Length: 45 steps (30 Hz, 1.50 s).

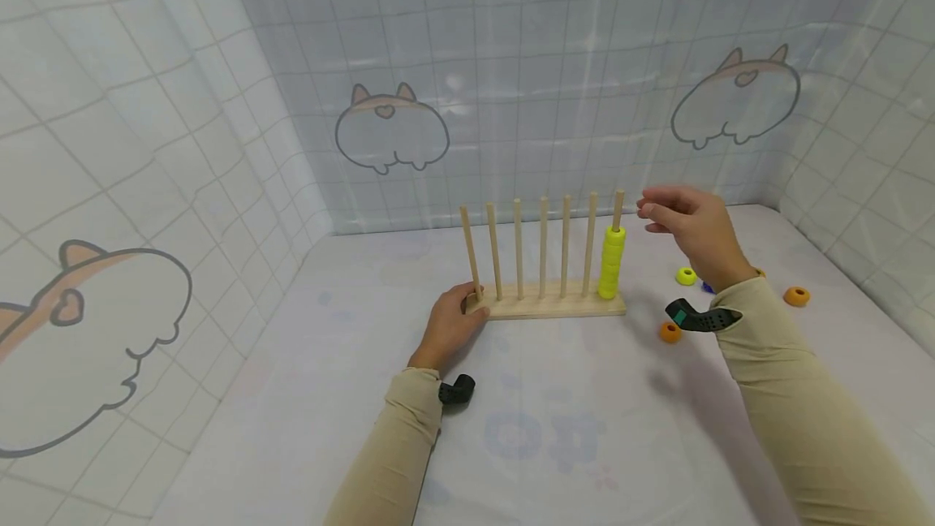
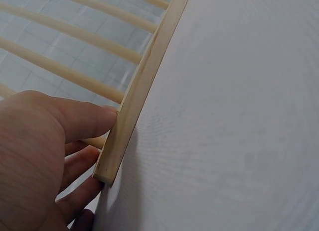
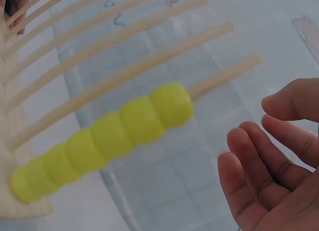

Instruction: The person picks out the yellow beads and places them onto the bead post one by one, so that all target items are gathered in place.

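Observation:
A wooden peg rack (image 1: pixel 551 308) with a row of several upright pegs stands on the table. Stacked yellow beads (image 1: pixel 612 262) fill most of its rightmost peg, and the bare tip shows above them. My left hand (image 1: pixel 449 325) grips the left end of the base, its thumb on the front edge and its fingers behind, as the left wrist view shows. Beside the top of the beaded peg, my right hand (image 1: pixel 694 230) hovers with loosely bent fingers and nothing between them. In the right wrist view its fingertips (image 3: pixel 238 136) are apart from the peg.
Right of the rack lie loose beads: a yellow bead (image 1: pixel 686 276), an orange bead (image 1: pixel 670 332) and another orange bead (image 1: pixel 797 296). A blue bead (image 1: pixel 707 287) is partly hidden by the right wrist. Tile-patterned sheets (image 1: pixel 511 104) rise behind and beside the table.

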### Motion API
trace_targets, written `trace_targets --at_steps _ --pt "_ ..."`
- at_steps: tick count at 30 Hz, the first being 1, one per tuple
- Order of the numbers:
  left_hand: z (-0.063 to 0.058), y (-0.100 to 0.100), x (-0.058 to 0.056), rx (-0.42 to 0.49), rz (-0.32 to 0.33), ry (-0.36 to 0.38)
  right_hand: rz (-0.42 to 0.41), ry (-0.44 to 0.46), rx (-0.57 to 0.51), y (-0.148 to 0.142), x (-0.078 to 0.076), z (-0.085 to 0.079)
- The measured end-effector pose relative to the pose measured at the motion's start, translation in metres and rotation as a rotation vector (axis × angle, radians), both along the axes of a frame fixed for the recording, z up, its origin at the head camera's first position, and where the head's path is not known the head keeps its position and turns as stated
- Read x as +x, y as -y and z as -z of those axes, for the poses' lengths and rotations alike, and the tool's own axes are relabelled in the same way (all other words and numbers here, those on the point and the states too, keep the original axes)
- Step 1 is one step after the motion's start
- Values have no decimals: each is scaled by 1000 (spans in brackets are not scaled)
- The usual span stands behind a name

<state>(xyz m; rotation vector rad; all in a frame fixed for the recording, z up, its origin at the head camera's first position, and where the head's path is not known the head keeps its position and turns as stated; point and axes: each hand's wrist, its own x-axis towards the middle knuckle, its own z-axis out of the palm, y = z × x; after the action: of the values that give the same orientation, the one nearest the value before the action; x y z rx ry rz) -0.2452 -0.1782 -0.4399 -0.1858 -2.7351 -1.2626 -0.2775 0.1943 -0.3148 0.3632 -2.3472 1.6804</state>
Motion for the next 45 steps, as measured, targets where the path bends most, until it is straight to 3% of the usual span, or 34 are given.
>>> trace_targets --at_steps 6,12,32,45 --pt "-2 0 0 6 1 8 76 53 -22 -13 2 20" --pt "-1 0 1 13 10 14 100 95 -63 -25 5 36" --pt "-1 0 1 21 2 15 112 164 -100 -55 -1 59" --pt "0 0 -1 -3 6 -8 124 249 84 -77 -14 65"
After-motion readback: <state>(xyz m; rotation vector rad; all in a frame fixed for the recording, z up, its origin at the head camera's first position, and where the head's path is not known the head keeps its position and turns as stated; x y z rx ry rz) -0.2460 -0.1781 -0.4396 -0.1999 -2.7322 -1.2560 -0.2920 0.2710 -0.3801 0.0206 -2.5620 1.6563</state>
